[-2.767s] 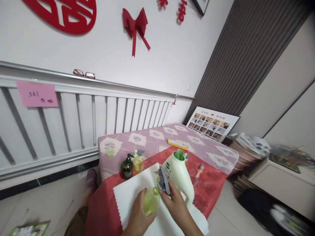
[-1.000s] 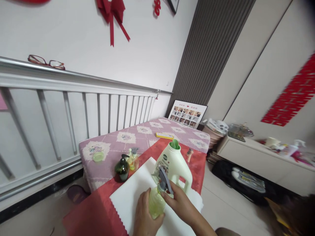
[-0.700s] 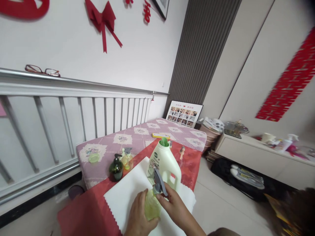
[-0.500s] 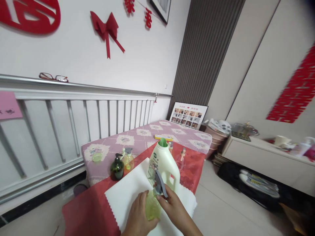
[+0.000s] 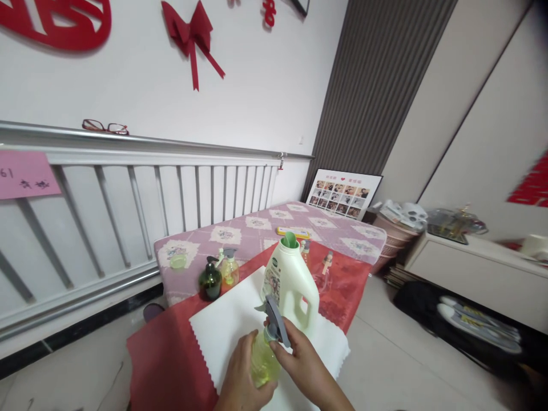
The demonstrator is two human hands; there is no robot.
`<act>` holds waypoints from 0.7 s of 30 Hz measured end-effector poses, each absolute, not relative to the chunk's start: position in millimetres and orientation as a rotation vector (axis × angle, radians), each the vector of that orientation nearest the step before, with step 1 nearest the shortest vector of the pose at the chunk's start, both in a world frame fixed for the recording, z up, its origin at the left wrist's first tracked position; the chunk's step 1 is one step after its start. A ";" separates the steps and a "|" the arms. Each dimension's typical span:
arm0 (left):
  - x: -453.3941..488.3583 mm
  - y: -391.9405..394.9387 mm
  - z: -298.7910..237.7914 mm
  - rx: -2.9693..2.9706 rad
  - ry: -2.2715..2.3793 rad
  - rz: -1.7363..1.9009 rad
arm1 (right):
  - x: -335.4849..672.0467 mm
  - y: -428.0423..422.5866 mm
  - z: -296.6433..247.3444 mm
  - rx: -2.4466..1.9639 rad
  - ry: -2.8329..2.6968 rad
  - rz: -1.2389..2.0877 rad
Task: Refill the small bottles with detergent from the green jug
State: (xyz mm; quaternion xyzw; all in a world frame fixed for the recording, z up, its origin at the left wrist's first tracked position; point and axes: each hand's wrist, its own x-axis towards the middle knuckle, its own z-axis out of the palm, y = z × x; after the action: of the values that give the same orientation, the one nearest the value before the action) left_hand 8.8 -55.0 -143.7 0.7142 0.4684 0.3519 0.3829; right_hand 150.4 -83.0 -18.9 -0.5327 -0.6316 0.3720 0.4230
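Note:
Low in front of me, a clear pump bottle holds yellow-green liquid, and my left hand wraps round its body. My right hand grips the grey pump head at the neck, fingers pinched about its collar. Just behind stands a large pale green detergent jug with its handle to the right and a green piece in its open mouth. A white scallop-edged mat lies beneath. Left of the jug are a dark green pump bottle and a clear one with yellowish liquid.
A red cloth covers the near part of the table; a purple patterned cloth shows behind it. On the cloths are a clear pump bottle, a light green lid and a yellow box. A radiator runs along the left wall.
My view has turned slightly left and down, so the scene sits further right. Both hands keep their grip on the bottle and pump head, with little visible change.

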 end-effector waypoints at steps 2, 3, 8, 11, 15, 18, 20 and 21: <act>8.8 -55.5 -145.8 1.815 1.201 0.908 | 150.1 -82.8 -13.5 -1.345 -1.646 0.904; 8.6 -55.8 -145.6 1.812 1.208 0.897 | 150.7 -82.5 -11.3 -1.350 -1.674 0.892; 5.9 -58.8 -135.2 1.799 1.247 0.783 | 157.3 -80.2 -7.4 -1.365 -1.746 0.928; 3.7 -60.3 -130.1 1.796 1.250 0.769 | 162.8 -78.3 -5.8 -1.372 -1.794 0.952; 2.6 -59.7 -129.6 1.811 1.231 0.805 | 167.1 -75.3 2.3 -1.382 -1.880 0.979; 1.9 -59.5 -128.6 1.813 1.208 0.821 | 167.0 -73.4 7.8 -1.410 -1.937 0.969; 1.3 -60.0 -126.5 1.811 1.198 0.828 | 166.4 -72.7 8.7 -1.428 -1.962 0.948; 1.1 -60.4 -125.5 1.809 1.199 0.827 | 166.2 -72.6 8.3 -1.433 -1.963 0.940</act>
State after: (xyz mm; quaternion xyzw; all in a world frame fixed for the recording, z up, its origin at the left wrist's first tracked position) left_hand 1.1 -60.4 -125.5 0.7144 0.4736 0.3265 0.3983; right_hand 166.2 -72.6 8.3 -0.5303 -0.7264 0.3480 0.2645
